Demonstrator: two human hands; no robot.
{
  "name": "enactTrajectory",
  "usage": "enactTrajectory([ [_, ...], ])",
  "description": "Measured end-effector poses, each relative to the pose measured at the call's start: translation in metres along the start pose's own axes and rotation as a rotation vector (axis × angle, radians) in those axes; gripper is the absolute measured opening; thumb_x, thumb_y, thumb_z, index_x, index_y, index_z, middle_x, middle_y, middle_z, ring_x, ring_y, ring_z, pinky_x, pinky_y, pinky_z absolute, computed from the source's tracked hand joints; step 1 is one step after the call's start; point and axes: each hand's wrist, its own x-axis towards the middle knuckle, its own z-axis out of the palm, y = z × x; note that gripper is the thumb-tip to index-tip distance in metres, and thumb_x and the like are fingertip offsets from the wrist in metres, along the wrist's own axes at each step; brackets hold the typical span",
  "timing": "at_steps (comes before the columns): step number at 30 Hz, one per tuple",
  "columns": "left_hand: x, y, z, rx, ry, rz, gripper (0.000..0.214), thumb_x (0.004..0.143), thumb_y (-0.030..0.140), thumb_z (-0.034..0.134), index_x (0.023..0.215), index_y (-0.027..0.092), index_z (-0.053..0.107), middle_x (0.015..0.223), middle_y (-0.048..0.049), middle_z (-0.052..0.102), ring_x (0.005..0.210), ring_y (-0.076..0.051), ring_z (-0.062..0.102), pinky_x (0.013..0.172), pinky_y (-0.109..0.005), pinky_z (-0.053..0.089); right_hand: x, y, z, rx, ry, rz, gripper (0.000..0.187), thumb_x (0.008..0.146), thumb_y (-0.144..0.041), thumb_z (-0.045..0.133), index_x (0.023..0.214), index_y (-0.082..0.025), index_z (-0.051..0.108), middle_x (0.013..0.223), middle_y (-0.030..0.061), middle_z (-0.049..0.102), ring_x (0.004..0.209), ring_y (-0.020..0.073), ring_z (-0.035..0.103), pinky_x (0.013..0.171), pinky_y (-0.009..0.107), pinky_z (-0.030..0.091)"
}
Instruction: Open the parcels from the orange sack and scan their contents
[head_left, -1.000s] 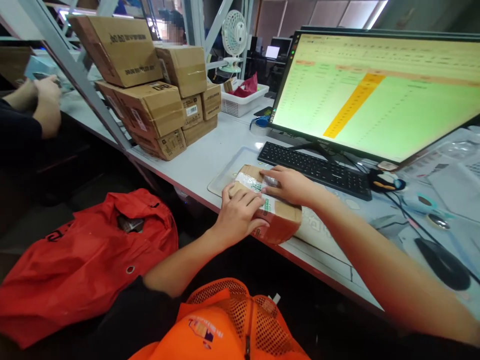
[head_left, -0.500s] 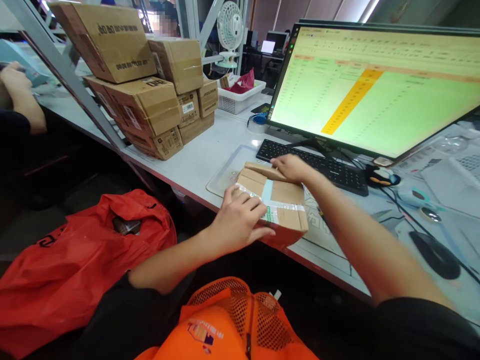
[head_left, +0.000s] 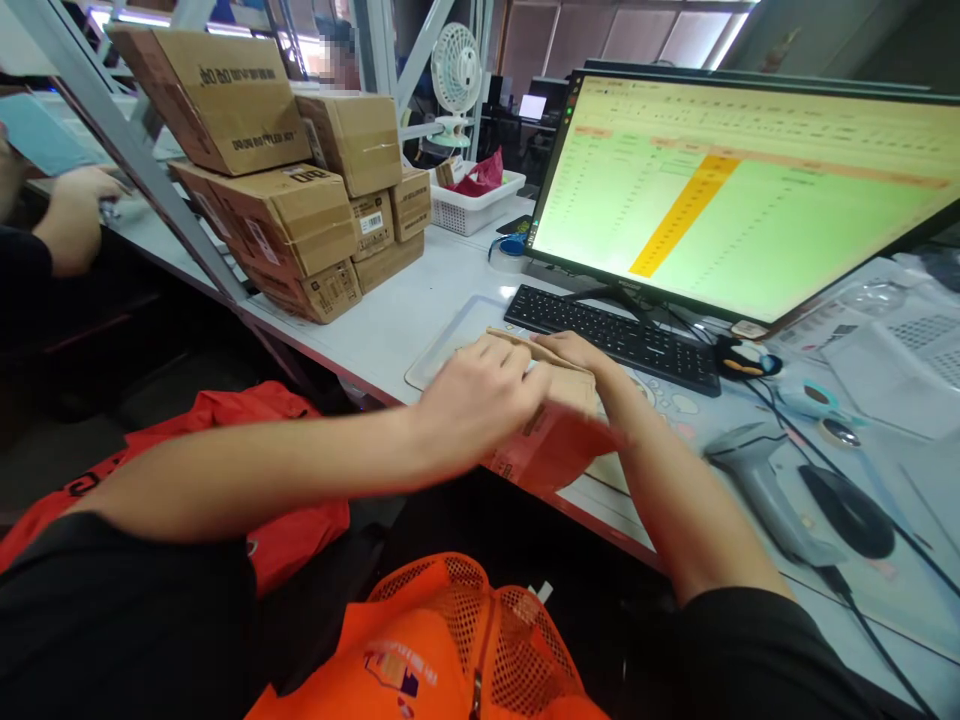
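A small brown cardboard parcel (head_left: 559,430) with a red side lies at the near edge of the white desk (head_left: 420,310), in front of a black keyboard (head_left: 611,338). My left hand (head_left: 480,400) reaches across its near end, blurred by motion, fingers curled over the top. My right hand (head_left: 577,352) rests on the far top edge of the parcel, where a flap (head_left: 536,347) stands lifted. The parcel's top is mostly hidden behind both hands.
A large monitor (head_left: 750,190) shows a green spreadsheet. Stacked cardboard boxes (head_left: 292,190) stand at the left. A grey barcode scanner (head_left: 765,480) and black mouse (head_left: 847,510) lie at the right. A red bag (head_left: 247,480) sits below. Another person's hand (head_left: 71,215) works far left.
My left arm has swung rightward across the parcel and is now blurred. My right hand stays at the far edge. The parcel has tipped, showing more of its red side.
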Motion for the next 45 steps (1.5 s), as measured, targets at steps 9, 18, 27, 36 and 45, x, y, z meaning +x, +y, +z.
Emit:
enactTrajectory([
  [9, -0.067, -0.010, 0.022, -0.318, 0.022, 0.048, 0.027, 0.101, 0.041, 0.058, 0.112, 0.020, 0.071, 0.105, -0.0090, 0.074, 0.101, -0.025, 0.070, 0.080, -0.034, 0.055, -0.009, -0.018, -0.018, -0.103, 0.401, -0.012, 0.041, 0.097, -0.045, 0.048, 0.094, -0.014, 0.075, 0.107, 0.0170, 0.073, 0.107, 0.0309, 0.064, 0.091, 0.037, 0.048],
  [18, 0.055, -0.055, 0.017, -0.645, -0.503, 0.302, 0.029, 0.079, 0.012, 0.055, 0.078, 0.027, 0.079, 0.089, 0.0026, 0.079, 0.080, -0.018, 0.069, 0.075, -0.027, 0.048, -0.112, -0.063, -0.016, -0.122, 0.114, -0.558, 0.025, 0.085, -0.025, 0.048, 0.089, -0.020, 0.071, 0.086, 0.0056, 0.073, 0.081, 0.0220, 0.065, 0.079, 0.033, 0.049],
  [27, 0.040, -0.061, 0.030, -0.530, 0.016, 0.343, 0.034, 0.091, 0.031, 0.046, 0.063, 0.021, 0.062, 0.059, 0.0010, 0.061, 0.059, -0.015, 0.050, 0.090, -0.037, 0.043, -0.113, -0.043, 0.005, -0.235, 0.023, -0.680, 0.032, 0.087, -0.018, 0.041, 0.107, -0.019, 0.066, 0.109, 0.0097, 0.073, 0.103, 0.0253, 0.063, 0.099, 0.044, 0.044],
  [36, -0.049, -0.119, 0.042, -0.746, 0.242, -0.280, 0.028, 0.089, 0.038, 0.054, 0.084, 0.017, 0.071, 0.075, -0.0021, 0.071, 0.075, -0.017, 0.064, 0.074, -0.027, 0.050, -0.126, -0.030, 0.005, -0.287, 0.390, -0.912, 0.033, 0.093, -0.012, 0.045, 0.104, -0.023, 0.075, 0.106, 0.0110, 0.063, 0.103, 0.0272, 0.057, 0.093, 0.047, 0.046],
  [45, -0.096, -0.103, 0.107, -0.828, 0.298, -0.115, 0.042, 0.093, 0.015, 0.046, 0.125, 0.022, 0.072, 0.133, -0.0115, 0.070, 0.125, -0.024, 0.065, 0.110, -0.043, 0.052, -0.175, 0.040, 0.006, -0.058, 0.900, -0.860, 0.029, 0.086, -0.016, 0.068, 0.112, -0.026, 0.061, 0.125, 0.0107, 0.070, 0.122, 0.0312, 0.064, 0.104, 0.053, 0.051],
])
